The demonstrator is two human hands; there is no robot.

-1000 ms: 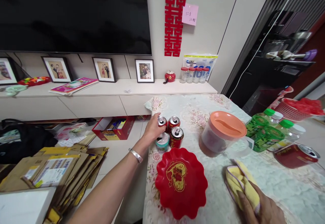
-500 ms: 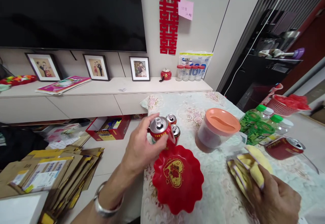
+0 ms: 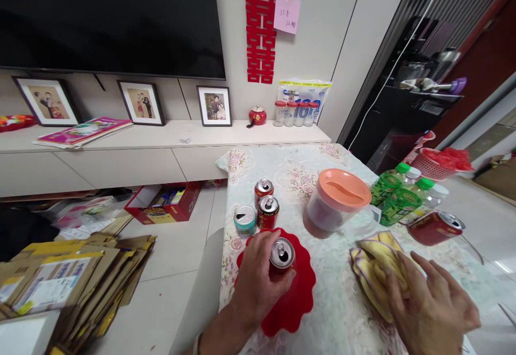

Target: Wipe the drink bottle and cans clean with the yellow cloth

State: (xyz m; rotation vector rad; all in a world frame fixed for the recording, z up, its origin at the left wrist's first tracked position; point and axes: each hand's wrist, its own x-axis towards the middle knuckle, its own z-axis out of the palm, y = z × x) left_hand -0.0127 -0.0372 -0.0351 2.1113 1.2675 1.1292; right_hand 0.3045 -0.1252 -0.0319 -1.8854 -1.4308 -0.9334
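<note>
My left hand (image 3: 258, 280) is wrapped round a red can (image 3: 282, 255) above the scalloped red plate (image 3: 296, 296); whether the can touches the plate cannot be made out. Behind the plate stand a teal can (image 3: 245, 221), a dark red can (image 3: 268, 212) and another red can (image 3: 264, 189), all upright. My right hand (image 3: 431, 296) rests on a crumpled yellow cloth (image 3: 379, 263), its fingers apart. A clear container with an orange lid (image 3: 344, 188) stands between the cans and the bottles.
Green-capped bottles (image 3: 397, 199) and a tilted red can (image 3: 437, 227) are at the right of the flowered tablecloth (image 3: 330, 290). A pink basket (image 3: 433, 166) lies beyond. Flattened cardboard (image 3: 100, 280) and a red box (image 3: 163, 204) are on the floor at left.
My left hand has brought the red can from beside the other cans back over the plate, uncovering the teal can. My right hand's fingers have spread and loosened on the cloth.
</note>
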